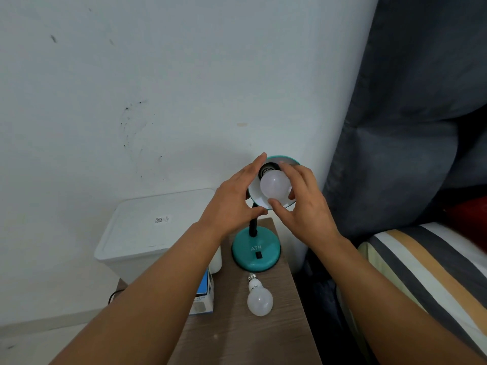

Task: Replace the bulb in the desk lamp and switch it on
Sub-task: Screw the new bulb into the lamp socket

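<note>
My right hand (pixel 303 201) holds a frosted white bulb (pixel 275 185) by its round glass, thumb under it and fingers curled over the far side, a grip that lets me twist it on its axis. The bulb's neck sits at the black socket (pixel 268 168) inside the shade (pixel 288 160), which is tilted to face me so the opening is easy to reach; I cannot tell how far the thread is seated. My left hand (pixel 237 198) cups the shade's left rim, fingers fairly straight along the edge and thumb beneath it, bracing the lamp head so it will not swing while the other hand turns. Below the shade a black neck (pixel 253 227) drops to a round teal base (pixel 255 252) marked ATN, with a small black switch (pixel 259 255) on its front, untouched. The base stands at the back of a narrow wooden table (pixel 237 335). A second bulb (pixel 259 299) lies on its side in front of the base, screw cap pointing at the lamp, set apart from the work; which bulb is the new one I cannot say. A blue and white box (pixel 204 296) sits at the table's left edge, a white bin (pixel 147 233) beyond it, a striped bed (pixel 427 264) to the right
</note>
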A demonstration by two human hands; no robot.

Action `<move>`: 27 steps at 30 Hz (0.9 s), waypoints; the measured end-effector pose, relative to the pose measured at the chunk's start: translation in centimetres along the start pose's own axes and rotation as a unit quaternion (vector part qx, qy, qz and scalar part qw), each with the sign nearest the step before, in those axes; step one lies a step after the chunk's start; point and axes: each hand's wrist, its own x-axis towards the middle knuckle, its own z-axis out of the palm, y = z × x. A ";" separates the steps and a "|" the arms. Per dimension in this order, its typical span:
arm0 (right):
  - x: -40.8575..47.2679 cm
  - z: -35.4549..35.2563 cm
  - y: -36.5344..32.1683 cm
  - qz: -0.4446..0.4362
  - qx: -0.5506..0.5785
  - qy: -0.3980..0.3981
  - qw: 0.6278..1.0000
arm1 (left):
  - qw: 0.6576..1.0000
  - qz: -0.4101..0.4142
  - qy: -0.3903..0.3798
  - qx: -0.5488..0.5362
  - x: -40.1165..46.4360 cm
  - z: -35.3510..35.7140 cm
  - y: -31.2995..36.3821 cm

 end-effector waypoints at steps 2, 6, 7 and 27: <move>-0.2 0.0 0.0 -0.014 -0.008 -0.009 1.000 | 1.000 -0.002 -0.001 -0.001 0.0 0.0 0.1; -0.2 0.1 -0.1 0.022 -0.001 0.006 1.000 | 1.000 -0.003 -0.002 0.001 0.0 -0.1 0.1; -0.1 0.1 -0.1 0.038 0.011 0.012 0.999 | 1.000 -0.003 -0.001 0.000 0.0 -0.1 0.1; -0.3 0.2 -0.6 0.003 -0.004 0.002 1.000 | 1.000 -0.003 0.001 0.004 -0.1 -0.1 0.0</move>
